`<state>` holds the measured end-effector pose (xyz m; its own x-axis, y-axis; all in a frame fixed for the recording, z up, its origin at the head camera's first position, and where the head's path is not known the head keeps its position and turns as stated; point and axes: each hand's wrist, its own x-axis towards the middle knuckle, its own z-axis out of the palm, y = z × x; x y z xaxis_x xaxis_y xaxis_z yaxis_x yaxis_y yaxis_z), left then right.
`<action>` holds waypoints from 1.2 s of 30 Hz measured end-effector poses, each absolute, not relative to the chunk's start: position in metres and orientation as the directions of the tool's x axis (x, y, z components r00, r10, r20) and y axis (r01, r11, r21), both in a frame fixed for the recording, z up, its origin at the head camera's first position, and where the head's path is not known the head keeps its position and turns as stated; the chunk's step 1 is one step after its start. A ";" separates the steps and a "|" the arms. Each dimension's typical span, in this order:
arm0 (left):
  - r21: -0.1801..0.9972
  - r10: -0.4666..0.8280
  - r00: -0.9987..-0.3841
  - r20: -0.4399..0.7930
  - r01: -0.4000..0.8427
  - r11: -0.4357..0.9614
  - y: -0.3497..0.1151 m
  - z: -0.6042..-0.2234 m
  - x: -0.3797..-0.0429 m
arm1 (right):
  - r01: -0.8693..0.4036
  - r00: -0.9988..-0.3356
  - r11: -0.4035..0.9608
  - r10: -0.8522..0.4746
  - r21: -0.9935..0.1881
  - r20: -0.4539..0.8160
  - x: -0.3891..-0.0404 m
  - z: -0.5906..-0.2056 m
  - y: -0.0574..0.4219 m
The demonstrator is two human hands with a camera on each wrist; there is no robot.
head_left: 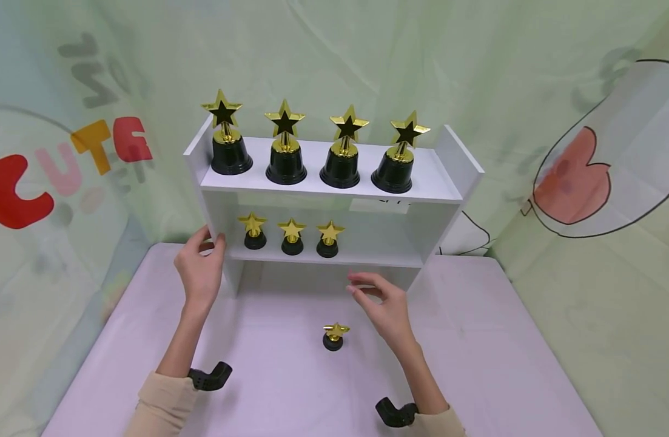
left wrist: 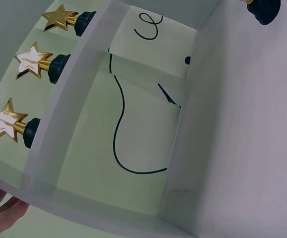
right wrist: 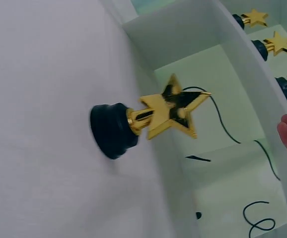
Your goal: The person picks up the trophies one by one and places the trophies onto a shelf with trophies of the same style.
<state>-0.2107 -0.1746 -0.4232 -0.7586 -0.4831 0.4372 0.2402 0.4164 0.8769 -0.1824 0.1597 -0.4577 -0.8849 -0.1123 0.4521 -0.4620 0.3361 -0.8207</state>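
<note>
My left hand (head_left: 199, 271) grips the left side panel of a white shelf (head_left: 334, 260), with the thumb on one face and the fingers behind it. Just in front of the middle board, my right hand (head_left: 387, 308) holds nothing; its thumb and fingers are bent loosely, a gap between them. Below and left of it, a small gold star trophy (head_left: 333, 341) on a black base stands upright on the table. The right wrist view shows this trophy (right wrist: 111, 130) close up. Three matching small trophies (head_left: 292, 244) stand in a row on the middle board, toward its left.
Several larger star trophies (head_left: 286, 165) with black bases line the top board. A white label (head_left: 379, 206) shows behind the top board's front edge. The shelf stands on a table with a pale cloth (head_left: 476, 340), and printed curtains (head_left: 503, 109) hang behind and at both sides.
</note>
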 end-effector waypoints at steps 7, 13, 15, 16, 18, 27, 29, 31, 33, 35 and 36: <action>0.879 -0.489 -0.756 0.435 0.239 0.413 -0.175 -0.423 -0.211 | -0.415 -0.910 0.340 -0.145 -0.844 0.389 -0.172 -0.478 0.164; 0.880 -0.488 -0.757 0.434 0.242 0.408 -0.175 -0.423 -0.210 | -0.413 -0.910 0.344 -0.192 -0.843 0.368 -0.165 -0.488 0.165; 0.880 -0.486 -0.758 0.435 0.244 0.407 -0.175 -0.423 -0.210 | -0.415 -0.909 0.334 -0.203 -0.846 0.365 -0.163 -0.492 0.166; 0.880 -0.485 -0.759 0.435 0.245 0.406 -0.175 -0.423 -0.210 | -0.417 -0.907 0.326 -0.209 -0.848 0.366 -0.162 -0.494 0.166; 0.880 -0.484 -0.759 0.436 0.247 0.405 -0.175 -0.423 -0.211 | -0.418 -0.905 0.313 -0.222 -0.853 0.362 -0.161 -0.498 0.167; 0.880 -0.488 -0.757 0.435 0.243 0.408 -0.175 -0.424 -0.212 | -0.380 -0.914 0.334 -0.278 -0.863 0.294 -0.156 -0.514 0.168; 0.880 -0.488 -0.756 0.437 0.245 0.408 -0.175 -0.424 -0.211 | -0.367 -0.917 0.330 -0.286 -0.870 0.278 -0.155 -0.516 0.168; 0.879 -0.486 -0.756 0.439 0.248 0.408 -0.175 -0.425 -0.211 | -0.355 -0.919 0.318 -0.291 -0.879 0.266 -0.153 -0.519 0.167; 0.878 -0.487 -0.755 0.439 0.246 0.410 -0.175 -0.424 -0.212 | -0.350 -0.919 0.315 -0.298 -0.882 0.258 -0.152 -0.522 0.166; 0.877 -0.488 -0.754 0.441 0.244 0.414 -0.175 -0.424 -0.212 | -0.344 -0.920 0.316 -0.301 -0.884 0.251 -0.152 -0.525 0.165; 0.876 -0.488 -0.753 0.441 0.243 0.417 -0.175 -0.424 -0.212 | -0.342 -0.921 0.323 -0.301 -0.883 0.247 -0.152 -0.526 0.165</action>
<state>-0.2119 -0.1753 -0.4239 -0.7534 -0.4876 0.4412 0.2432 0.4168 0.8758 -0.1517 0.1647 -0.5263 -0.9212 -0.3008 0.2466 -0.3416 0.3225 -0.8828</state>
